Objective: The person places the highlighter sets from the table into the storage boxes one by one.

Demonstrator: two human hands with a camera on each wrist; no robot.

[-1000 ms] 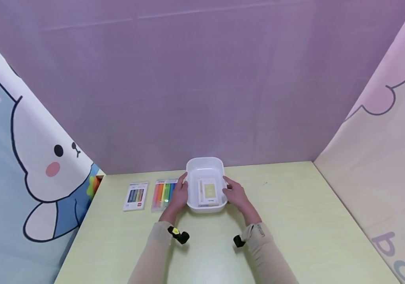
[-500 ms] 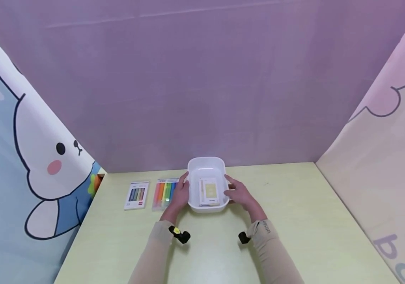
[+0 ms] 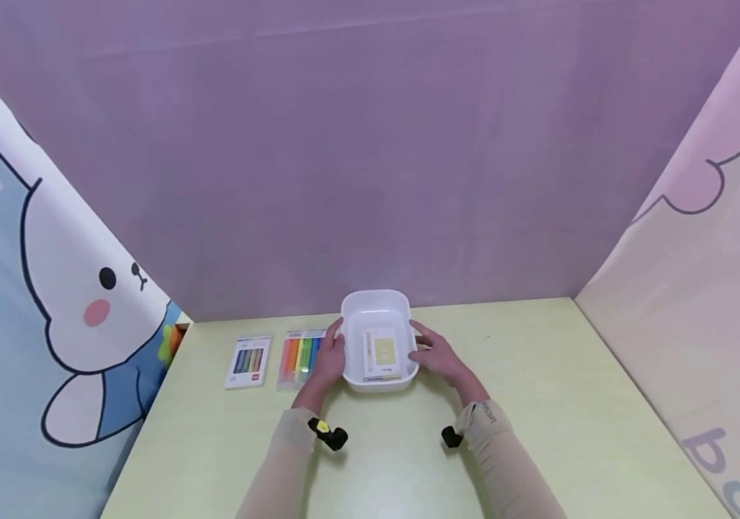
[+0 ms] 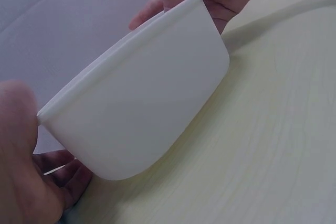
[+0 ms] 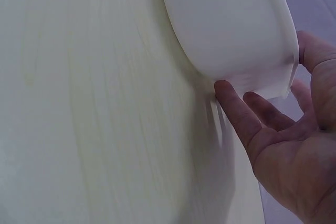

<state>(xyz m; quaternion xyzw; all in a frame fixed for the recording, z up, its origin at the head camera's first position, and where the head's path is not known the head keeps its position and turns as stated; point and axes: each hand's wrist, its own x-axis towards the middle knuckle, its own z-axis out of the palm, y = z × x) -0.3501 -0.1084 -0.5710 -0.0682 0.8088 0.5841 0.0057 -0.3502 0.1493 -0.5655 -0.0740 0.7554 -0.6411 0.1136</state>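
A white plastic storage bin point(image 3: 376, 303) stands near the back edge of the table between both hands. My left hand point(image 3: 328, 358) grips its left side, and the left wrist view shows the thumb at the rim with fingers curled outside below it. At the right side, my right hand point(image 3: 437, 356) holds the wall with thumb by the rim and fingertips point(image 5: 222, 86) against the outer wall low down. Inside the bin lies a flat white pack with a pale yellow panel point(image 3: 385, 351), toward the near end.
Left of the bin, a clear case of rainbow-coloured pens point(image 3: 297, 358) lies partly behind the left hand. Farther left is a white box with a picture of coloured sticks point(image 3: 248, 362). A purple cloth wall point(image 3: 376, 158) rises behind the pale table point(image 3: 538, 389).
My right wrist and forearm have shifted slightly to the right, with the hand still at the bin's side. The left hand and the bin stay nearly in place.
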